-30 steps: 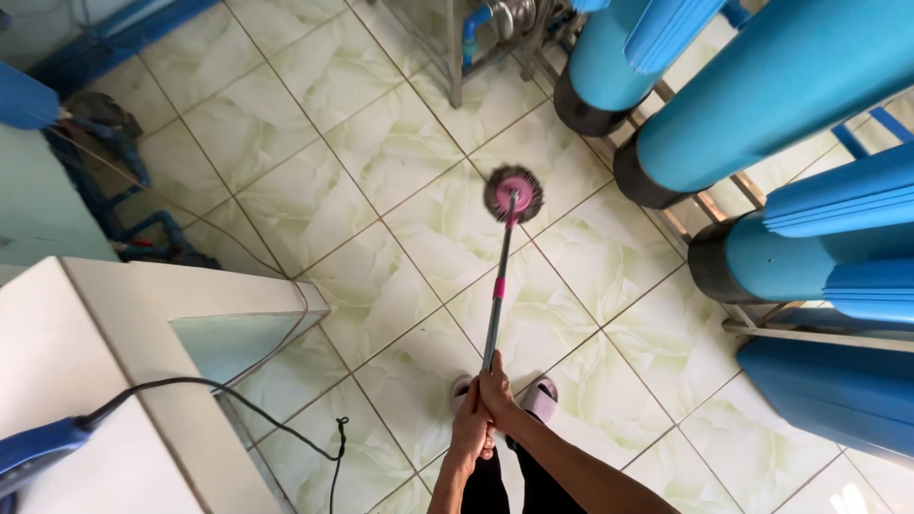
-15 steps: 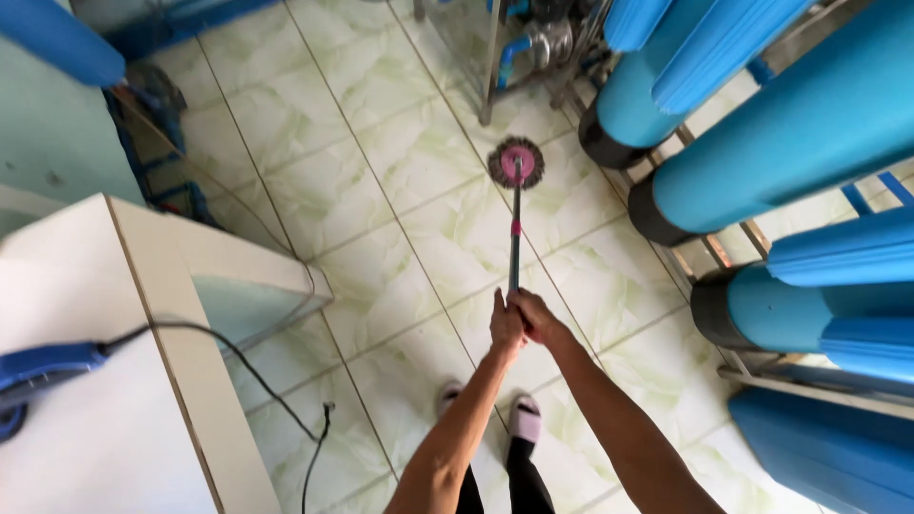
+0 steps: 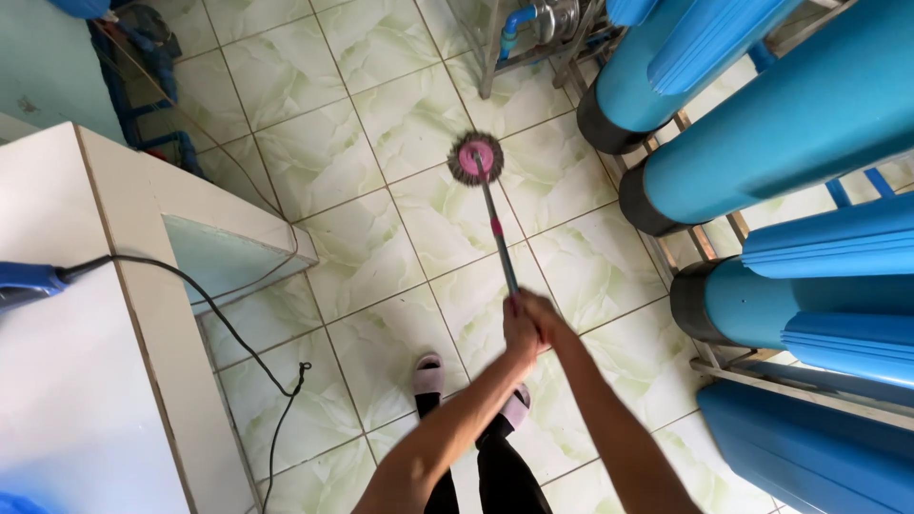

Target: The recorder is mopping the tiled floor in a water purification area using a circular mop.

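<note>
A: What do the person's hands have hold of?

B: Both are closed round the upper end of the mop handle (image 3: 497,238), the left hand (image 3: 520,330) and the right hand (image 3: 545,319) pressed close together, blurred. The handle slopes away ahead of them to the round mop head (image 3: 475,158), grey fringe with a pink centre, lying flat on the pale green tiled floor (image 3: 381,247).

A: What stands around them?

B: Off to the right of the hands, big blue cylinders (image 3: 762,124) lie in a metal rack (image 3: 724,357), near the mop head. Left of the hands stands a white bench (image 3: 105,314) with a black cable (image 3: 205,300) trailing off it down to the floor. Below the hands are the person's feet in pale slippers (image 3: 428,373)

A: Any containers?

B: The cylinders; their contents cannot be seen
</note>
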